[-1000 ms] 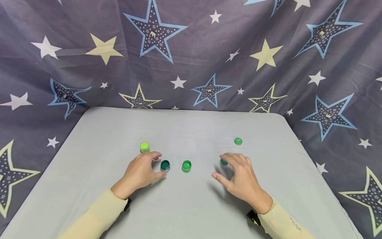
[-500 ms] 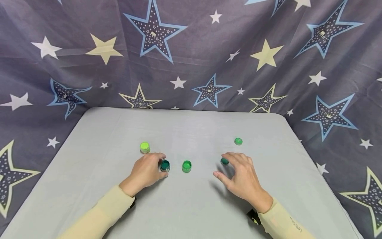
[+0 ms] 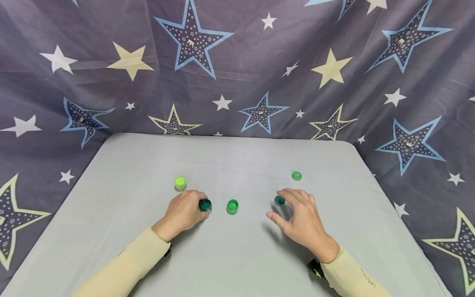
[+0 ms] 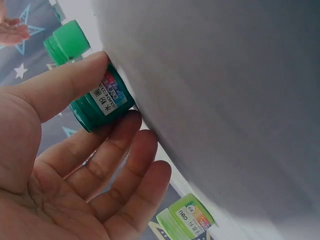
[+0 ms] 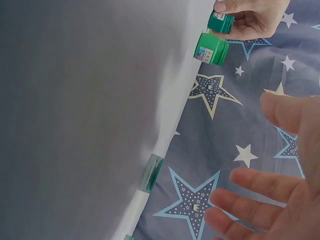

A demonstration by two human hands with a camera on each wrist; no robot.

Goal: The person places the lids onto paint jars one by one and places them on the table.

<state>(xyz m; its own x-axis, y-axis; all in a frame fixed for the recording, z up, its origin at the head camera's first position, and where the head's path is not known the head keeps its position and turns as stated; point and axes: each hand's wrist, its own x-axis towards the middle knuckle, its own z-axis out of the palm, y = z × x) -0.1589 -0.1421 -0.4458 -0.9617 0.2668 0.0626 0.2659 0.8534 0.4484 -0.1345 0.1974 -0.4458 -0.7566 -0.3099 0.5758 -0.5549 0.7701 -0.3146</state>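
Note:
My left hand [image 3: 184,210] pinches a small dark green paint jar [image 3: 205,205] between thumb and fingers. The jar is uncapped and stands upright on the table; its gouache label [image 4: 111,95] shows in the left wrist view. Just to its right is an uncapped bright green paint jar [image 3: 232,207]. My right hand [image 3: 301,220] hovers with fingers spread and relaxed, holding nothing. Near its fingertips lies a dark green lid [image 3: 280,200], seen edge-on in the right wrist view as a translucent disc [image 5: 151,173].
A lime green paint jar [image 3: 180,183] stands behind my left hand. Beyond my right hand lies a bright green lid [image 3: 297,176]. The table [image 3: 237,255] has a pale grey cover, and a star-patterned curtain [image 3: 237,70] hangs along its back and sides.
My left hand has moved a little to the right and closed its thumb and fingers onto the dark green paint jar. The right hand has barely shifted.

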